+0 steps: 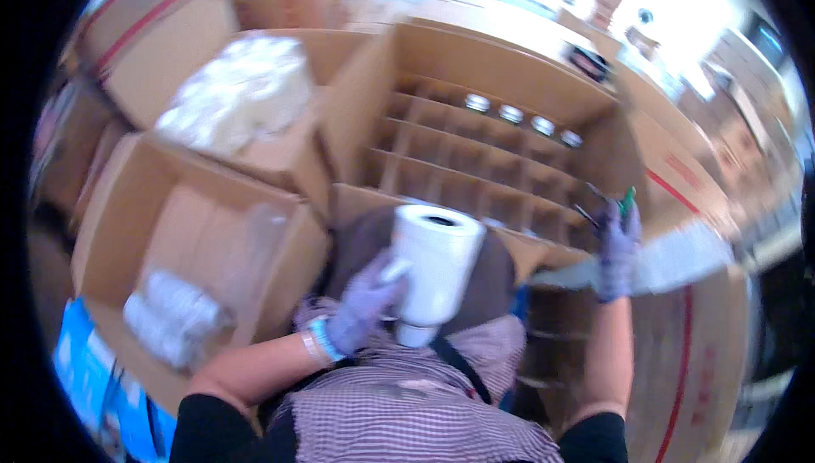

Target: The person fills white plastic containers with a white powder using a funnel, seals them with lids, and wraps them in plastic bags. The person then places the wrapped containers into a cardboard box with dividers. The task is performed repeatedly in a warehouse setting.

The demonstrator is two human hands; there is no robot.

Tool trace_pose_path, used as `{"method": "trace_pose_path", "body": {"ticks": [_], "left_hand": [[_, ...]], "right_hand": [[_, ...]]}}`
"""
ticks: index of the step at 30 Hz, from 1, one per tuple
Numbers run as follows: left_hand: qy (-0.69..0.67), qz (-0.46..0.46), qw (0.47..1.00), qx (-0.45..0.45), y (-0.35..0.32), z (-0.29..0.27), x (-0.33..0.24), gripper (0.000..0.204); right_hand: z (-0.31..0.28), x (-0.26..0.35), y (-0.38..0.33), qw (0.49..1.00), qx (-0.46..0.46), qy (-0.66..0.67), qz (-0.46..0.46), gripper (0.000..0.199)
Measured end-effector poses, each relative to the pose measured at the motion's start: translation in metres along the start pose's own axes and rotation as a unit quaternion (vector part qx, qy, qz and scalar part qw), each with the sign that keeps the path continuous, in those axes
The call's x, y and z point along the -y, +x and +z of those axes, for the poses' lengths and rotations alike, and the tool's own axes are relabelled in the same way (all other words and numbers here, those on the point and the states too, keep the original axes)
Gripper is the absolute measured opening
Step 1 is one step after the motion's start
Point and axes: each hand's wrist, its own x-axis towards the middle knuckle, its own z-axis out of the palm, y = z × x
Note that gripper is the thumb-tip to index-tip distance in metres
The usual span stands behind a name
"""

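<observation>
Between my lap and the divided carton stands a white tumbler-like vessel (437,272), with a dark round opening in its top and a narrower lower end. My left hand (367,306), in a pale purple glove, is closed at its left side on a small white part that looks like a handle. Over the right edge of the divided carton, my gloved right hand (620,246) grips a small green-handled tool (628,200). Two thin dark tips point left from it, like scissors; blur hides the exact shape.
The carton with cardboard dividers (463,157) holds several silver-topped items (510,114) in its far row. At left, one open box (284,280) contains wrapped white rolls (174,314); behind it, another holds white plastic wrapping (242,94). Closed cartons (662,361) stand at right.
</observation>
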Motion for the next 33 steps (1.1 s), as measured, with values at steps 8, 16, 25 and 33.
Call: {"method": "trace_pose_path", "body": {"ticks": [8,16,25,33], "left_hand": [[0.659,0.201,0.721,-0.066,-0.077,-0.085,-0.084,0.073],[0.884,-0.097,0.329,-0.316,-0.215,-0.274,-0.069,0.058],[0.742,-0.121,0.659,0.022,-0.098,-0.236,-0.184,0.022],[-0.014,0.182,0.949,0.256,0.030,-0.047,-0.285,0.042]], "right_hand": [[-0.057,-0.242,0.034,0.761,0.215,-0.613,-0.006,0.043],[-0.024,-0.201,0.024,0.826,0.140,-0.544,0.039,0.064],[-0.045,-0.147,0.015,0.900,0.107,-0.417,-0.073,0.052],[0.070,0.111,-0.105,0.961,0.231,0.084,-0.126,0.048]]}}
